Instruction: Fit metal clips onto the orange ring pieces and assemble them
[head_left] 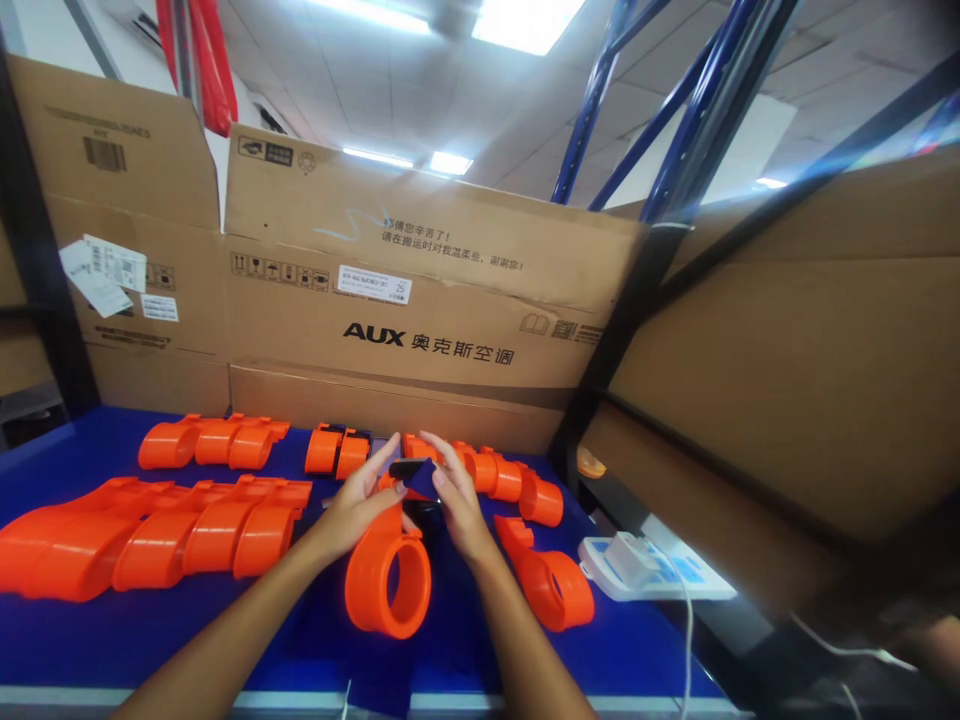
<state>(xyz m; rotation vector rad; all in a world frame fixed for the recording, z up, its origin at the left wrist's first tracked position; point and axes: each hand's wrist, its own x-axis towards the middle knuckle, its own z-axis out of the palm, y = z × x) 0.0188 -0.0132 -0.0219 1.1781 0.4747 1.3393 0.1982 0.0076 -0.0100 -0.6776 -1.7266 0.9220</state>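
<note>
Your left hand (361, 502) grips the orange part (365, 583) and your right hand (460, 506) pinches the blue strip (424, 481): align them squarely.

Glossy plastic, matt cardboard

Matt, creased board for the cardboard sheet (292, 350); smooth white paper for its label (375, 284). In front of the cardboard sheet, smooth, shiny plastic on the held orange piece (364, 590) and loose orange pieces (214, 532), smooth blue covering on the counter (90, 640). To its right, glossy white plastic on the power strip (634, 560); above it, painted-looking metal on the rack frame (591, 105).
</note>
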